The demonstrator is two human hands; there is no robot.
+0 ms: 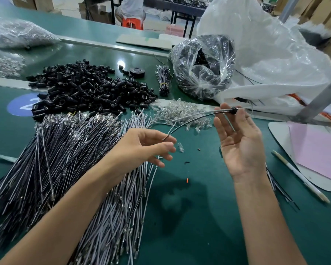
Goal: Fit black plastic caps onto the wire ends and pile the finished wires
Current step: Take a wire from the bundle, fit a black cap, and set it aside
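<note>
My right hand (239, 146) is raised palm up and pinches a black cap (234, 110) at its fingertips. A thin black and white wire pair (191, 119) arcs from that cap down to the left; its free end hangs just above my left hand (147, 148). My left hand hovers over the wires with fingers loosely curled and holds nothing. A heap of loose black caps (88, 88) lies at the back left. Uncapped black wires (52, 150) and white wires (122, 203) fan out under my left arm. A few wires (279, 186) lie by my right wrist.
Clear glass bulbs (180, 113) are piled behind my hands, one bulb (180, 149) near my left fingers. A clear bag of black parts (203, 66), a big white sack (266, 54), a tied wire bundle (163, 79), a tape roll (137, 71), a pen (300, 176) and pink paper (317, 150) surround the green table (199, 217).
</note>
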